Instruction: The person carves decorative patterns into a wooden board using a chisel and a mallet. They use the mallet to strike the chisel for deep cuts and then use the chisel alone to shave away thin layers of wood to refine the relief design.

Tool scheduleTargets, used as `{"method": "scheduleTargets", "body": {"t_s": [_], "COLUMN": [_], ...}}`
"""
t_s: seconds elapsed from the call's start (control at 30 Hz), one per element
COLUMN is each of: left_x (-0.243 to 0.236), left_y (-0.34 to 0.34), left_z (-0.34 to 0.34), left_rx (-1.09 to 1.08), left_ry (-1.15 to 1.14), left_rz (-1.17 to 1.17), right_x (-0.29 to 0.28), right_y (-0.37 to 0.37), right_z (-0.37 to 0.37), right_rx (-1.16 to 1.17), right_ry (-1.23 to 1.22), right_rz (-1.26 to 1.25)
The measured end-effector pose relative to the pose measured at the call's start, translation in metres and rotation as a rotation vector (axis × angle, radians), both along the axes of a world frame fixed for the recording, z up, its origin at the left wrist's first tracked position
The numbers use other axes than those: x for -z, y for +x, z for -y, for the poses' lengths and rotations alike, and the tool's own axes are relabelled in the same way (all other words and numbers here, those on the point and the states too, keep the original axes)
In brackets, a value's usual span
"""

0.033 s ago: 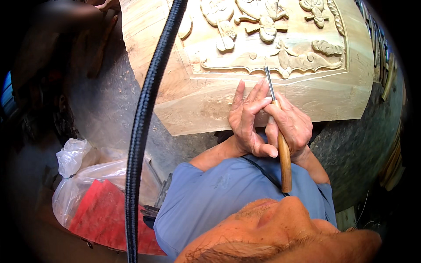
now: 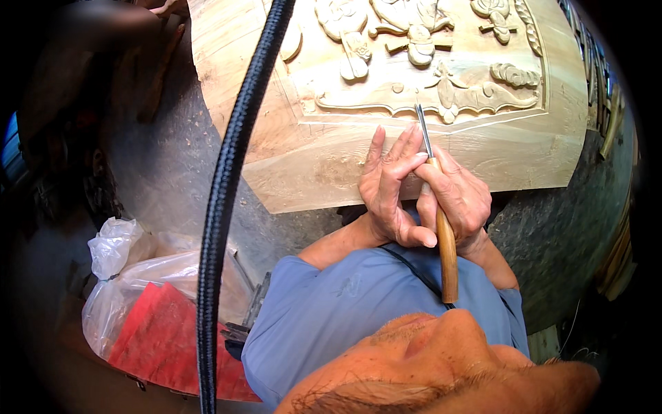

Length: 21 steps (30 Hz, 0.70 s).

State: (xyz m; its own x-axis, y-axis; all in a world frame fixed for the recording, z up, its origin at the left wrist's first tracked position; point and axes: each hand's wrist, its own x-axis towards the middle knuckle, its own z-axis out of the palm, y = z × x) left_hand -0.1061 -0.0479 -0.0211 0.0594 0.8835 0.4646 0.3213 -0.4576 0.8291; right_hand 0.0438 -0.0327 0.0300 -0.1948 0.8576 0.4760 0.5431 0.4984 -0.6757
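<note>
My right hand [image 2: 463, 196] is wrapped around the wooden handle of a wood-carving chisel [image 2: 447, 259], just below where the narrow steel blade enters it. The blade points away from me, its tip by the lower edge of a carved scroll border [image 2: 476, 96] on a pale wooden panel [image 2: 324, 165]. Beside it, my left hand [image 2: 392, 186] has its fingers spread, with the index fingertip touching the chisel near the handle's top. Whether the blade tip touches the wood is hard to tell. The handle's butt end reaches back toward my blue shirt.
More raised figures [image 2: 420, 45] stand out from the panel's recessed ground at the far side. A black braided cable [image 2: 231, 159] crosses the view left of my hands. At lower left lie a clear plastic bag [image 2: 114, 265] and red material [image 2: 162, 338]. Long wooden pieces [image 2: 610, 121] stand at far right.
</note>
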Motion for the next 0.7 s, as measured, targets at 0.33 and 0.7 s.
{"method": "scheduleTargets", "body": {"t_s": [0.33,0.7], "left_x": [0.0044,0.0005], "left_y": [-0.0003,0.0001], "left_z": [0.0005,0.0002], "left_rx": [0.01,0.023], "left_ry": [0.007,-0.051], "left_rz": [0.032,0.026], "right_x": [-0.0041,0.0043], "right_y": [0.0014,-0.0029], "right_z": [-0.0019,0.0016], "right_rx": [-0.019,0.029], "right_ry": [-0.043,-0.02], "right_rz": [-0.032,-0.009]}}
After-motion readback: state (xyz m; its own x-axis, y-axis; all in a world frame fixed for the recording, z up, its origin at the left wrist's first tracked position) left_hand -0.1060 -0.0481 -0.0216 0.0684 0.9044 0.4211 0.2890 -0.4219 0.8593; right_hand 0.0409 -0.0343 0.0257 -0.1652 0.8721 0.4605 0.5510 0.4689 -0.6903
